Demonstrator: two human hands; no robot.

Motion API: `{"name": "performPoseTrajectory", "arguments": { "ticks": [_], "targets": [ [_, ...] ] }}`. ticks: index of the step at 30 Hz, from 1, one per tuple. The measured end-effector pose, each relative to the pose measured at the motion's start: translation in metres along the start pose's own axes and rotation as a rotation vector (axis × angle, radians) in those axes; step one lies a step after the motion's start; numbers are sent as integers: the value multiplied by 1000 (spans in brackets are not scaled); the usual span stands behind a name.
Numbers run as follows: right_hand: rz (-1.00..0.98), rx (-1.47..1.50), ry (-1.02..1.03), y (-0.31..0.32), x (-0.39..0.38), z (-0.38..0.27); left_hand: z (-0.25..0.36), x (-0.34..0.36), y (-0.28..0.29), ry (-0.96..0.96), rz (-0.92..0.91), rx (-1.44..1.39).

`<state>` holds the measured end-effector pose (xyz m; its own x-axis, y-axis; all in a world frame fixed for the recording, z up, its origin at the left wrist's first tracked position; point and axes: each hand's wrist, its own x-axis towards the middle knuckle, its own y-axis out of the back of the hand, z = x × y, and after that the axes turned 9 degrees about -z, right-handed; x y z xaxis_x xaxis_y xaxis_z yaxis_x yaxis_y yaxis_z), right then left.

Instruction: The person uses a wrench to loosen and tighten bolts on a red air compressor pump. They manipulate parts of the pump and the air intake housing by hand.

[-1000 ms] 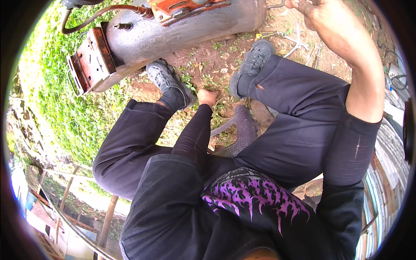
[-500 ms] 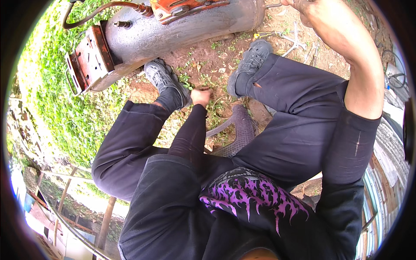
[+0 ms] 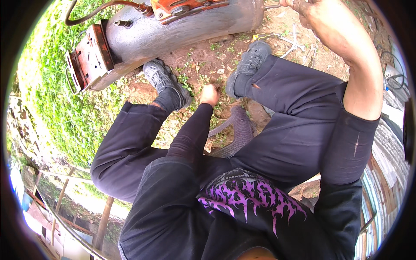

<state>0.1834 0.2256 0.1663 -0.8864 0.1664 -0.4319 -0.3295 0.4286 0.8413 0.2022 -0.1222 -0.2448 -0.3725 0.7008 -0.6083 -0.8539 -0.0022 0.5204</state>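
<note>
A grey metal tank (image 3: 190, 34) with orange-red fittings lies across the ground beyond my feet. My right hand (image 3: 310, 13) is at its right end, closed on a thin metal rod (image 3: 272, 6) that meets the tank; the fingertips are cut off by the upper edge. My left hand (image 3: 209, 94) is low between my two shoes, over the bare soil. Its fingers are curled in, and the palm side is hidden, so whatever it may hold does not show. A grey textured curved piece (image 3: 242, 125) lies just below it, between my legs.
An orange bracket (image 3: 89, 60) is fixed at the tank's left end, and a brown hose (image 3: 93, 11) arches above it. Wrenches (image 3: 293, 43) and a yellow-handled tool (image 3: 262, 36) lie on the soil at right. Grass (image 3: 56, 108) spreads left; corrugated sheets (image 3: 385, 147) stand right.
My left hand has moved slightly right and its fingers have curled in more. My right hand stays on the rod, almost unmoved.
</note>
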Motion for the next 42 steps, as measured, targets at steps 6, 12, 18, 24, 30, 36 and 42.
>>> {"name": "performPoseTrajectory", "arguments": {
  "ticks": [6,12,18,24,30,36,42],
  "targets": [
    [-27,521,-124,-5,7,15,-3,18,3,-77,-199,411],
    [-93,683,-202,0,7,14,3,22,16,-280,-374,570],
    [-190,307,70,-7,13,30,0,21,5,-178,-325,528],
    [50,314,-173,4,1,-9,-22,19,47,-47,-165,-350],
    [169,123,-289,9,-9,-29,-15,3,164,385,-920,-1499],
    [14,341,-597,26,-3,-28,5,-4,196,145,-856,-1612],
    [77,367,-479,25,-13,-37,15,6,182,253,-691,-1338]
  ]
}}
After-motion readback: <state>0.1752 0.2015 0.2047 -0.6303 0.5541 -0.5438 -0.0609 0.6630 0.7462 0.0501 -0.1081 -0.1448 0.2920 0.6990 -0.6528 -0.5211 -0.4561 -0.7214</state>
